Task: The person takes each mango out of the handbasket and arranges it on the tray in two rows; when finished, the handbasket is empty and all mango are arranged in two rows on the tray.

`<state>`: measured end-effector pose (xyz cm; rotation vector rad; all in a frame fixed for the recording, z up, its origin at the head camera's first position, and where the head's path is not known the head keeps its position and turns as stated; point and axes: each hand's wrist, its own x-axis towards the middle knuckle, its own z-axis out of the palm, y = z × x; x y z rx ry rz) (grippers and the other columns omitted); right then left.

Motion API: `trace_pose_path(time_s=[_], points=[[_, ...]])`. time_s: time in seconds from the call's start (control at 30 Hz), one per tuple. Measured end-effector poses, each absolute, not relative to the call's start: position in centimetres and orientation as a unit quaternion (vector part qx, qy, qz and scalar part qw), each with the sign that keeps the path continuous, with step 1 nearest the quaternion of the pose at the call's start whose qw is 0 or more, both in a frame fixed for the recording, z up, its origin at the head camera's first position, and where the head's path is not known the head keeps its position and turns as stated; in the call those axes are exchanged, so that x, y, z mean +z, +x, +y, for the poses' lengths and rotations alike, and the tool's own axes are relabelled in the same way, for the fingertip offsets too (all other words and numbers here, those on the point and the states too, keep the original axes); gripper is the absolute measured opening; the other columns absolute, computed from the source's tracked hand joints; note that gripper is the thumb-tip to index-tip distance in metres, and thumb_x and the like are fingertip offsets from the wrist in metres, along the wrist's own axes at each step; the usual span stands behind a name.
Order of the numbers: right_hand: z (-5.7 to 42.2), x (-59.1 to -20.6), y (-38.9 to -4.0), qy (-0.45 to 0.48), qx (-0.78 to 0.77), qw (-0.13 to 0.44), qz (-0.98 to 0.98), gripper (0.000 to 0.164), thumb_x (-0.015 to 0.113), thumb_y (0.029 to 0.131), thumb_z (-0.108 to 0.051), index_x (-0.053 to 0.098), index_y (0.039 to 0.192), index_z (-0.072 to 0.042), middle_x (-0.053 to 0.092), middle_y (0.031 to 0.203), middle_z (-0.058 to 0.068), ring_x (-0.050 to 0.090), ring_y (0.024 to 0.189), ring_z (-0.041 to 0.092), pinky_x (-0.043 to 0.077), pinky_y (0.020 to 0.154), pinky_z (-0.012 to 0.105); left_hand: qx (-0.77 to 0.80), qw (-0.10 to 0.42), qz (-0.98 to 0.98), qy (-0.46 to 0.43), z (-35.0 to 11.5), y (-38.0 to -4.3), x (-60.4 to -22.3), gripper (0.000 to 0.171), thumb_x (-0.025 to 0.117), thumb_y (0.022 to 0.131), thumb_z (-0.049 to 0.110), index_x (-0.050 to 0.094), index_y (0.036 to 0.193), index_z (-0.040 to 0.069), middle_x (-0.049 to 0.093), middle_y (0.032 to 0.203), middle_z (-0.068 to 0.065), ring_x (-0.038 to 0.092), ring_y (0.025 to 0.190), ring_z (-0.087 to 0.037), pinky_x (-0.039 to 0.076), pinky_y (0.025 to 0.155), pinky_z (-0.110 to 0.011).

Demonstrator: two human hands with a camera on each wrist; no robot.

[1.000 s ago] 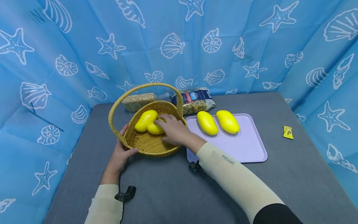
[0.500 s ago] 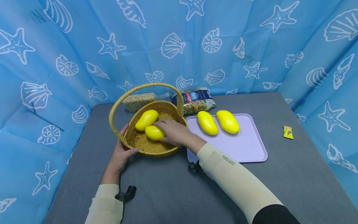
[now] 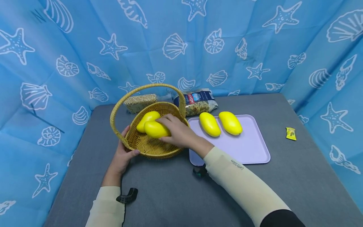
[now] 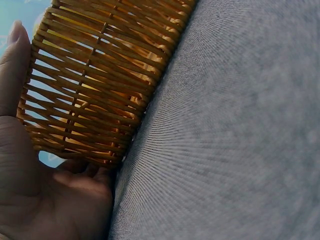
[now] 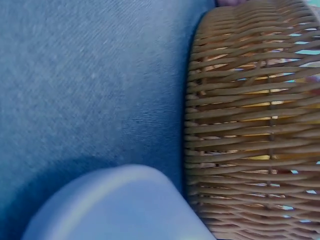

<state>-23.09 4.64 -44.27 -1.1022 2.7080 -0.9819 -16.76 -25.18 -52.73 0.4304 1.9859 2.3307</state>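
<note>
A wicker basket [image 3: 150, 148] with a tall arched handle stands on the table. My left hand [image 3: 122, 156] grips its left side, thumb over the rim; in the left wrist view that hand [image 4: 55, 200] is against the woven wall [image 4: 95, 80]. Inside the basket, my right hand [image 3: 177, 130] holds a yellow mango [image 3: 155, 129] by its right end. A second mango [image 3: 148, 119] lies behind it, partly covered. Two more mangoes, one on the left [image 3: 210, 124] and one on the right [image 3: 230, 123], lie on a lilac tray [image 3: 246, 149]. The right wrist view shows only the basket's outside [image 5: 250, 130] and the tray's corner [image 5: 125, 205].
Behind the basket lie a clear bag of pale grains [image 3: 140, 103] and a blue-labelled pasta bag [image 3: 197, 102]. A small yellow packet [image 3: 290, 133] is on the grey table [image 3: 164, 195] at the right. A blue shell-patterned curtain [image 3: 181, 47] encloses the back and sides.
My right hand has lifted the front mango a little, and it now overlaps the one behind. Before that, this mango shifted toward the front of the basket. The left hand has stayed put.
</note>
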Motion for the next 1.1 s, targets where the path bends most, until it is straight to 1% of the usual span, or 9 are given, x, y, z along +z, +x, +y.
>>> trace_pose_path(time_s=[0.17, 0.37, 0.5, 0.63, 0.73, 0.8, 0.87, 0.97, 1.1], points=[[5.7, -43.8, -22.3, -0.358, -0.352, 0.009, 0.865, 0.071, 0.083, 0.100, -0.034, 0.052, 0.160, -0.013, 0.054, 0.147, 0.009, 0.053, 0.129, 0.023, 0.046, 0.108, 0.044, 0.755, 0.026, 0.640, 0.137, -25.2, -16.8, -52.8, 0.105, 0.068, 0.098, -0.020, 0.013, 0.177, 0.020, 0.019, 0.175, -0.019, 0.039, 0.147, -0.041, 0.051, 0.104, -0.031], [7.5, -43.8, -20.6, -0.351, -0.413, -0.008, 0.840, 0.067, 0.083, 0.101, -0.029, 0.054, 0.159, -0.012, 0.055, 0.145, 0.006, 0.053, 0.123, 0.020, 0.048, 0.102, 0.045, 0.752, 0.024, 0.645, 0.136, -25.2, -16.7, -52.8, 0.105, 0.070, 0.097, -0.019, 0.015, 0.177, 0.022, 0.019, 0.176, -0.018, 0.038, 0.148, -0.040, 0.050, 0.105, -0.030], [8.8, -43.7, -19.2, -0.324, -0.460, -0.013, 0.826, 0.067, 0.084, 0.100, -0.027, 0.054, 0.158, -0.013, 0.055, 0.146, 0.006, 0.054, 0.122, 0.020, 0.049, 0.099, 0.045, 0.751, 0.022, 0.646, 0.136, -25.2, -16.7, -52.8, 0.104, 0.070, 0.097, -0.019, 0.016, 0.177, 0.022, 0.019, 0.176, -0.018, 0.038, 0.148, -0.039, 0.050, 0.105, -0.030], [10.1, -43.5, -17.9, -0.291, -0.489, -0.021, 0.822, 0.069, 0.084, 0.099, -0.026, 0.053, 0.159, -0.013, 0.055, 0.148, 0.007, 0.055, 0.118, 0.022, 0.053, 0.092, 0.047, 0.757, 0.023, 0.640, 0.134, -25.1, -16.7, -52.7, 0.104, 0.068, 0.098, -0.020, 0.015, 0.177, 0.022, 0.020, 0.176, -0.019, 0.039, 0.147, -0.039, 0.050, 0.104, -0.031], [11.1, -43.4, -17.1, -0.269, -0.499, -0.019, 0.823, 0.070, 0.084, 0.099, -0.024, 0.052, 0.160, -0.012, 0.054, 0.149, 0.007, 0.055, 0.120, 0.022, 0.056, 0.090, 0.045, 0.758, 0.025, 0.639, 0.130, -25.0, -16.6, -52.6, 0.104, 0.068, 0.098, -0.020, 0.014, 0.177, 0.021, 0.019, 0.175, -0.020, 0.040, 0.147, -0.039, 0.050, 0.104, -0.030], [11.7, -43.4, -16.7, -0.257, -0.504, -0.017, 0.825, 0.071, 0.085, 0.099, -0.023, 0.052, 0.160, -0.011, 0.053, 0.152, 0.007, 0.055, 0.124, 0.022, 0.057, 0.091, 0.045, 0.757, 0.026, 0.641, 0.129, -25.0, -16.6, -52.5, 0.104, 0.068, 0.097, -0.020, 0.014, 0.176, 0.020, 0.019, 0.175, -0.020, 0.040, 0.147, -0.039, 0.050, 0.104, -0.030], [12.4, -43.4, -16.2, -0.247, -0.500, -0.018, 0.830, 0.071, 0.085, 0.099, -0.022, 0.051, 0.160, -0.011, 0.052, 0.154, 0.008, 0.055, 0.126, 0.023, 0.057, 0.091, 0.045, 0.756, 0.026, 0.642, 0.128, -25.0, -16.6, -52.4, 0.104, 0.068, 0.097, -0.021, 0.014, 0.176, 0.020, 0.019, 0.175, -0.019, 0.040, 0.147, -0.039, 0.050, 0.104, -0.030], [13.4, -43.8, -15.6, -0.234, -0.486, -0.025, 0.842, 0.071, 0.085, 0.099, -0.022, 0.051, 0.160, -0.011, 0.051, 0.155, 0.010, 0.054, 0.123, 0.026, 0.056, 0.090, 0.049, 0.754, 0.025, 0.643, 0.129, -25.0, -16.6, -52.4, 0.105, 0.068, 0.097, -0.021, 0.014, 0.176, 0.021, 0.020, 0.175, -0.019, 0.040, 0.146, -0.040, 0.050, 0.105, -0.030], [14.7, -44.5, -14.9, -0.215, -0.461, -0.024, 0.860, 0.070, 0.085, 0.099, -0.022, 0.051, 0.159, -0.008, 0.052, 0.152, 0.014, 0.054, 0.120, 0.028, 0.055, 0.088, 0.051, 0.751, 0.025, 0.646, 0.133, -25.1, -16.7, -52.6, 0.105, 0.070, 0.097, -0.019, 0.014, 0.177, 0.022, 0.020, 0.175, -0.019, 0.040, 0.146, -0.038, 0.050, 0.104, -0.030]])
